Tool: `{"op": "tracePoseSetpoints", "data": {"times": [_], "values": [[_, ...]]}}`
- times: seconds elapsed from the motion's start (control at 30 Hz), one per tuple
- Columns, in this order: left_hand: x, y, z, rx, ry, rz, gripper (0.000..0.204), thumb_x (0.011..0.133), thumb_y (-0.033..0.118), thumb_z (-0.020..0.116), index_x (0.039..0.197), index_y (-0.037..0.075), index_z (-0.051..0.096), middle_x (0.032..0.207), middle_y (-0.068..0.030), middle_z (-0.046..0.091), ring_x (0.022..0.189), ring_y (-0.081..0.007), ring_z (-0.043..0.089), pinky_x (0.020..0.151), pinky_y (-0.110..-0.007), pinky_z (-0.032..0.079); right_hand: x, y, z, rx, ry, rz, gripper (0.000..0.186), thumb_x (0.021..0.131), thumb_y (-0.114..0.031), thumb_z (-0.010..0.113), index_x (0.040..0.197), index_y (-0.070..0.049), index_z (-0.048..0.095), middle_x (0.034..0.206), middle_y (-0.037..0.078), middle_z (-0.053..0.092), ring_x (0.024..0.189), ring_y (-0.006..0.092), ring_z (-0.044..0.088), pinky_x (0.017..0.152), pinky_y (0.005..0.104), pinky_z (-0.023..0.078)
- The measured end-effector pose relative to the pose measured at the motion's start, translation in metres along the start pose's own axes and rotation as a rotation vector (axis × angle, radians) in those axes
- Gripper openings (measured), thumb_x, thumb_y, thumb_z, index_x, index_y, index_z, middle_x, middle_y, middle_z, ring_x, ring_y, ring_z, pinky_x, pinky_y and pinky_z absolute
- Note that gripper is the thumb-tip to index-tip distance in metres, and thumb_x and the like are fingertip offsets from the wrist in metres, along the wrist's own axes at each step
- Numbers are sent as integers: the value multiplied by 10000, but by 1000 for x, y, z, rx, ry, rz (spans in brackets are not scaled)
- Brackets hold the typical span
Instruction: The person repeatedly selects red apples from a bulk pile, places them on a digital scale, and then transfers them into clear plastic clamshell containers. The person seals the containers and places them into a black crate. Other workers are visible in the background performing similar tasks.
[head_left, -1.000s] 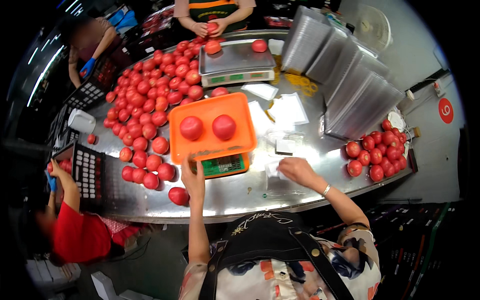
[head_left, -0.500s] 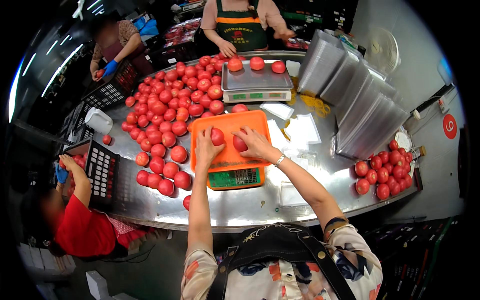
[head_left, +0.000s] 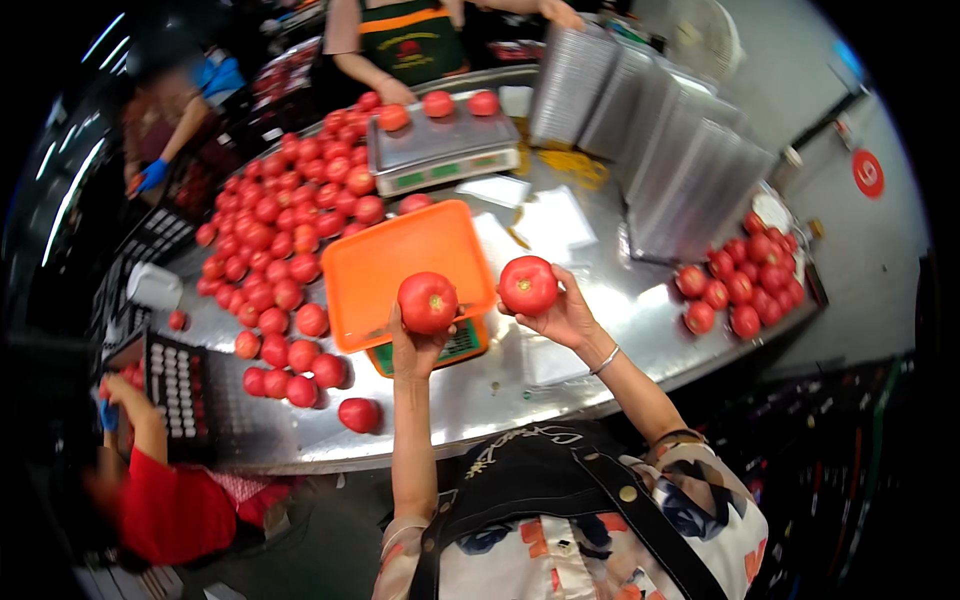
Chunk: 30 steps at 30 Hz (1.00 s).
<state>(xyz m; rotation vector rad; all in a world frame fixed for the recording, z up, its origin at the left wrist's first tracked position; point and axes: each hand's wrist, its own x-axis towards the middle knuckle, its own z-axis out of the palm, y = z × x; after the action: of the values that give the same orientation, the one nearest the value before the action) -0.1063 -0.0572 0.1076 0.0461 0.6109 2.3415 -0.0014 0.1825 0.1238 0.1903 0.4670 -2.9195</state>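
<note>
My left hand (head_left: 417, 345) is closed around a large red tomato (head_left: 428, 303), held up over the near edge of an orange scale tray (head_left: 385, 262). To the right of that tray, my right hand (head_left: 568, 318) grips a second red tomato (head_left: 528, 285) from below and the right side. Both tomatoes are raised toward me, stem scars facing up. The orange tray holds nothing else that I can see. Beneath it, the scale's green panel (head_left: 462, 343) is partly covered by my left hand. A lone tomato (head_left: 360, 415) lies on the steel table left of my left forearm.
A big heap of tomatoes (head_left: 270, 235) covers the table's left side. A second scale (head_left: 440, 150) bears three tomatoes. Stacked clear plastic trays (head_left: 690, 190) stand at the right, beside more tomatoes (head_left: 745, 280). Co-workers are across the table and at the left.
Both hands have lifted the tomatoes off the orange tray toward me, the right one moving clear of its right edge. The view has shifted, and the far co-worker's arm now reaches the plastic trays.
</note>
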Motion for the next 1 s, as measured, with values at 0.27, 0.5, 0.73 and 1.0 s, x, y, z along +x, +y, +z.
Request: {"op": "tracePoseSetpoints", "data": {"times": [0.27,0.5,0.73,1.0], "values": [[-16,-109,23,1278,-180,189,726,676,206,815,1300,115,455,1229,-143,500,1128,-289,537,924,-382,475,-102,1,-31,-1611,433,-519,740,718,-195,788,1348,-109,409,1311,164,452,1130,338,543,943,399,473],[-25,-180,7,2036,-306,306,712,753,307,754,1359,126,427,1459,-190,284,1377,-378,253,1114,-553,175,-125,21,-85,-2275,618,-417,716,763,-294,744,1366,-92,416,1400,178,388,1330,357,337,1048,630,223],[-26,-162,-16,1774,-113,294,785,882,400,624,1488,85,239,1538,-230,159,1440,-375,131,1131,-557,120,-101,-25,-126,-1467,901,-654,636,920,-453,560,1371,-25,427,1346,215,488,1277,315,453,1061,398,339],[-35,-146,-35,882,310,-146,636,984,478,433,1444,64,286,1358,-167,452,1163,-255,516,926,-380,450,-106,-45,-127,-982,471,-551,551,1007,-462,327,1366,-68,466,1335,127,503,1244,265,471,1060,402,333]]}}
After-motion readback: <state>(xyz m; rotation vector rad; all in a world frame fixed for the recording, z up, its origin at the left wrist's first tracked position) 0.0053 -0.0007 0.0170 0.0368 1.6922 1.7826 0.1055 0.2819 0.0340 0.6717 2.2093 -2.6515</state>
